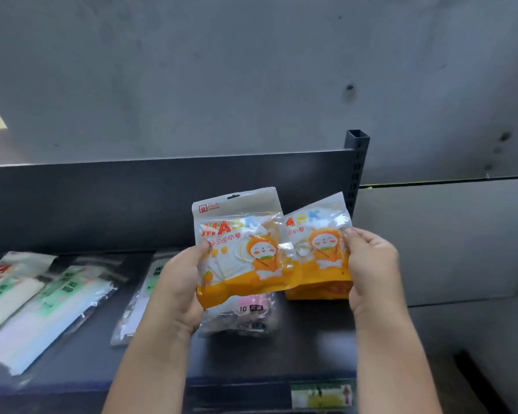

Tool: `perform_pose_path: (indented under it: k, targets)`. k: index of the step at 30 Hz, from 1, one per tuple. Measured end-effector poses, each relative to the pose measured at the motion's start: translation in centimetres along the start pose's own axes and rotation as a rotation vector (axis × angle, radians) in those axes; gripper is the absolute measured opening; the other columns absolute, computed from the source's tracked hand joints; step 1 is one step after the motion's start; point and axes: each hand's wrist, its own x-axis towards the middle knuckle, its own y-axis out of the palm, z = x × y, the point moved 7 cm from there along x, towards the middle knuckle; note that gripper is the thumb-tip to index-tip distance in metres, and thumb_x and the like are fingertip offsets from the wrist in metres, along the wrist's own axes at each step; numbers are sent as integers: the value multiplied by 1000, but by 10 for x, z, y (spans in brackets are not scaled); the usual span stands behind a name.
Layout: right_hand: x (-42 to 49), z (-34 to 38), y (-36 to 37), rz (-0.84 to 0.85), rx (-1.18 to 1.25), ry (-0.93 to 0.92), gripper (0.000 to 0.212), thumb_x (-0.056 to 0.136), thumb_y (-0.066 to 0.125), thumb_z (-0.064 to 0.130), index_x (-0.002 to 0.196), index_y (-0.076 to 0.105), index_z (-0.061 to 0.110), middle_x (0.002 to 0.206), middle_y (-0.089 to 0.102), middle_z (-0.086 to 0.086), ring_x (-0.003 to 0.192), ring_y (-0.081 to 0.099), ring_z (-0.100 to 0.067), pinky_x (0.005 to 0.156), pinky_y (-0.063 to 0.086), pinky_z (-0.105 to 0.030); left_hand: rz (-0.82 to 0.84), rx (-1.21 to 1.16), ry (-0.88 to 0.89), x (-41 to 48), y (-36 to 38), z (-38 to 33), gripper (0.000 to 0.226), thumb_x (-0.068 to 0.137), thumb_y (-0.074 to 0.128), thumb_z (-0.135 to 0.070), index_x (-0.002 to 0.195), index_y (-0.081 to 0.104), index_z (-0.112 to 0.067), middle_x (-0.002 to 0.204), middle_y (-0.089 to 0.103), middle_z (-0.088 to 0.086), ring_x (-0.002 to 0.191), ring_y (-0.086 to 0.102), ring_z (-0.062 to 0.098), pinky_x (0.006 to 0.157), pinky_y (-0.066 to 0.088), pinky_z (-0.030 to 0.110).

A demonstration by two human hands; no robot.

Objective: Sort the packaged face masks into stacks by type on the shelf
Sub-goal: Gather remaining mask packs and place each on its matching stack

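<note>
**Two orange packs held over shelf, right end**

Grey wall behind; dark shelf [311, 348] below. Left hand [177, 282] pinches the left pack [240, 249], right hand [371, 270] the right pack [317, 249]; both upright, edges overlapping. Beneath them lies a pink pack [251, 309], mostly hidden. Green packs [57, 294] lie well left, nearer the left hand; their print is unreadable

Orange/white cartoon mask packs [240, 249], green-print clear packs [57, 294], dark grey shelf [281, 348].
</note>
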Motion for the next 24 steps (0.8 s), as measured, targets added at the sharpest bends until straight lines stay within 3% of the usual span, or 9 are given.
perform_pose_path:
  k: [3,5,7,9,11,14,17,20,24]
  targets:
    - [16,1,-1,4,-90,4,25,102,61,19,80,74,20,74,79,-1,69,79,-18,55,62,-33,-31,54,8,8,10,-2,29,107,55,-24,123,69,-4,110,80,21,101,78,40,89,62,60]
    - [27,0,-4,-28,-143,-4,36,100,62,21,67,74,19,80,79,-9,78,79,-28,67,66,-46,-31,75,10,11,13,-7,30,107,55,-24,123,69,-3,109,80,21,99,78,40,91,61,58]
    - [38,0,-7,-64,-235,-45,30,96,60,23,72,77,18,79,78,-14,78,77,-34,72,65,-50,-15,100,13,14,16,-13,31,108,54,-23,124,67,-1,110,79,22,101,77,41,90,60,57]
    - [48,4,-8,-99,-388,-108,27,94,56,25,86,75,7,72,74,-12,67,69,-35,64,60,-40,6,126,13,16,18,-20,33,108,54,-24,126,66,0,111,79,23,101,77,42,90,60,57]
    - [57,5,-12,-150,-552,-151,29,94,51,20,87,72,0,72,69,-16,63,57,-38,56,46,-35,25,144,-3,17,21,-24,33,107,54,-25,126,66,0,110,79,23,99,78,42,87,62,56]
    - [65,3,-17,-217,-813,-158,27,95,47,14,83,69,5,77,65,-11,59,48,-21,52,33,-25,18,122,-30,20,23,-22,30,108,52,-22,121,66,2,104,80,23,86,80,38,66,67,50]
    - [67,-2,-18,-253,-967,-147,24,96,46,15,94,70,12,85,61,-6,72,54,-26,55,37,-28,-7,89,-55,22,23,-19,28,108,51,-18,120,65,3,98,80,24,73,81,35,55,66,50]
    - [72,-10,-15,-218,-1016,-137,27,100,48,22,115,70,15,97,64,-6,93,59,-28,60,43,-31,-14,68,-69,27,23,-17,30,108,50,-17,126,63,3,103,79,25,78,80,37,62,63,57]
    - [80,-17,-12,-172,-973,-170,34,101,50,31,129,66,19,120,68,-6,113,59,-30,84,58,-44,-13,73,-90,37,26,-10,29,109,48,-18,122,64,2,105,78,26,78,80,37,59,65,53]
